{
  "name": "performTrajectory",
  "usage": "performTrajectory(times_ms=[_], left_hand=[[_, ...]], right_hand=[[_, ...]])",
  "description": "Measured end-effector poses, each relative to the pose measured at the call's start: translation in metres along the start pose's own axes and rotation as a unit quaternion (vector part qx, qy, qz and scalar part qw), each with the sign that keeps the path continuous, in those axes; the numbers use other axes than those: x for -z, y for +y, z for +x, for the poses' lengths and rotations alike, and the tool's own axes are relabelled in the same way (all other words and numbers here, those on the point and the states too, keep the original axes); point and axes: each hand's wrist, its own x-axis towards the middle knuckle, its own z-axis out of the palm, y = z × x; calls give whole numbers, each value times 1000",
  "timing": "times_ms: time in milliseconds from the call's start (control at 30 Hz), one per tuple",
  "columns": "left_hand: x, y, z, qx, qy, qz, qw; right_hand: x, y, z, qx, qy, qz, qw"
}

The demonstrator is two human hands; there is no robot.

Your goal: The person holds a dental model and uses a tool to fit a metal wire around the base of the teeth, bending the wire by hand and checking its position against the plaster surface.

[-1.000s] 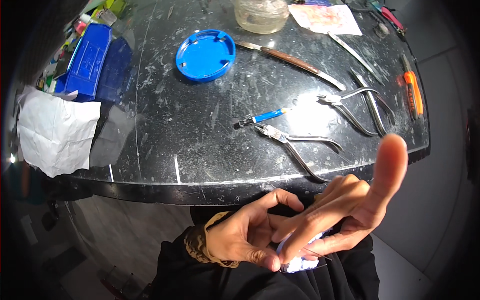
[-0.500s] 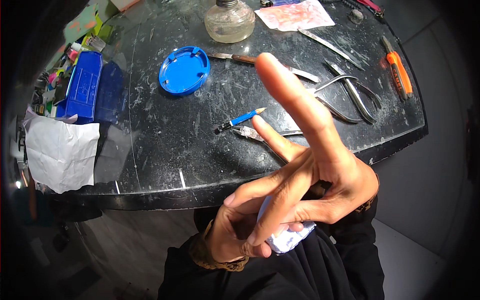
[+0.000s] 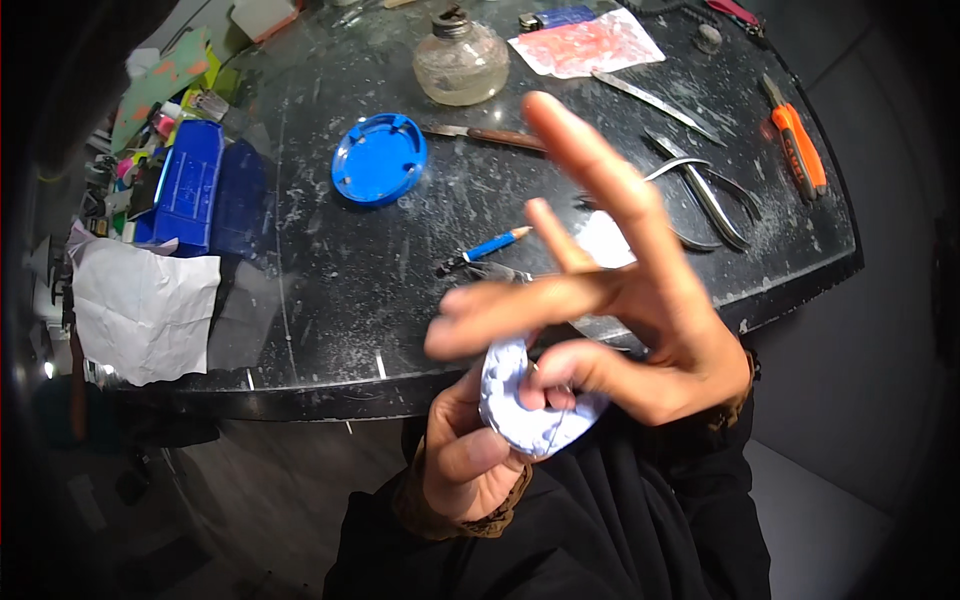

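Note:
My left hand is closed on a pale blue, U-shaped dental cast at the lower middle, with a thin wire across it. My right hand has its fingers raised and spread, the index stretched upward, while its thumb curls into the cast's inner curve beside the wire. The middle fingers blur just above the cast. Behind them lie a blue pencil with a dark end and metal pliers, partly hidden by the right hand.
On the black worktop are a blue lid, glass burner, pink-stained paper, knife, several metal tools, orange-handled cutter and, at left, a blue box, crumpled paper and small clutter.
My right hand's fingers have lifted off the cast, the index swinging up and leftward since a second ago, leaving more of the cast showing. My left hand still holds it. The view has shifted.

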Motion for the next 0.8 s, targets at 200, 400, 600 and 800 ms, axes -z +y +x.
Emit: performTrajectory(times_ms=[200, 400, 600, 800], left_hand=[[-13, 5, 8, -53, 44, 83, 994], [-19, 5, 8, -57, 112, 224, 966], [-24, 4, 12, -62, 138, 233, 961], [-17, 6, 13, -60, 82, 24, 995]], right_hand=[[4, 8, -14, 62, 91, -246, 963], [-6, 20, -9, 94, 79, -242, 962], [-4, 23, -7, 105, 82, -209, 969], [-3, 24, -7, 107, 80, -188, 973]])
